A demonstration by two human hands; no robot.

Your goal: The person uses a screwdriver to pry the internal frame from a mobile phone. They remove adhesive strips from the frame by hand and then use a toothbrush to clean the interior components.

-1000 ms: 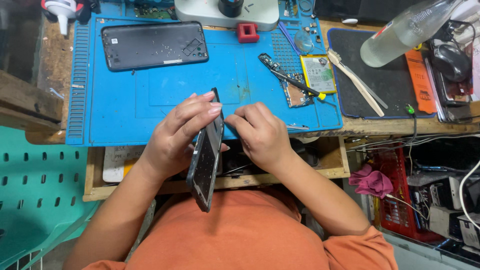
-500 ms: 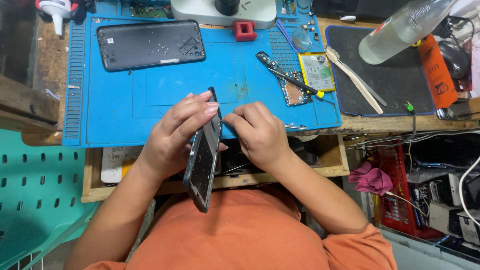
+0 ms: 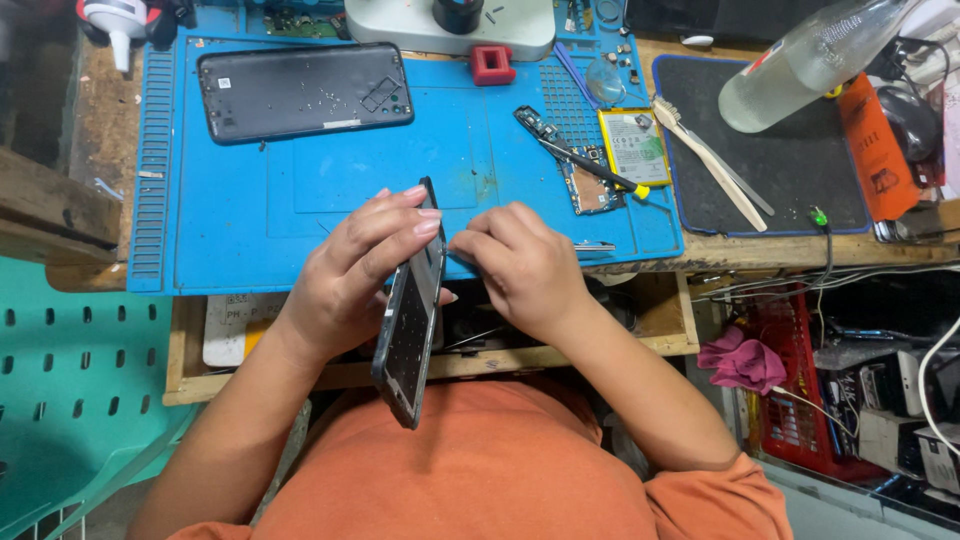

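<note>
— Orange cloth filled the nearest part of the view, the person's shirt [image 3: 470, 470], and just above it hung the dark phone frame [image 3: 410, 320], tilted on edge. Who held it?

— The left hand [image 3: 345, 270] did. Its fingers [image 3: 400, 215] were curled over the upper end of the frame, pinching it against the thumb behind. The frame's lower end pointed down toward the shirt, well below those fingers.

— And the other hand?

— The right hand [image 3: 520, 265] sat just right of the frame, its fingers [image 3: 475, 240] pressed together at the frame's edge. Whether they pinched a small tool there, I could not tell.

— What lay beyond the fingers?

— Under and past both hands spread a blue work mat [image 3: 250, 230] on the wooden tabletop [image 3: 760, 250]. Far up-left of the left fingers lay a dark phone back cover [image 3: 300, 92], flat on the mat. Up-right of the right fingers were a circuit board [image 3: 585, 185] with a yellow-tipped screwdriver [image 3: 595, 170] across it, and just beside that a flat battery [image 3: 635, 145].

— Anything further right?

— A black mat [image 3: 790, 170] carried pale tweezers [image 3: 705, 165], and a clear plastic bottle [image 3: 810, 60] lay tilted over its far corner.
</note>
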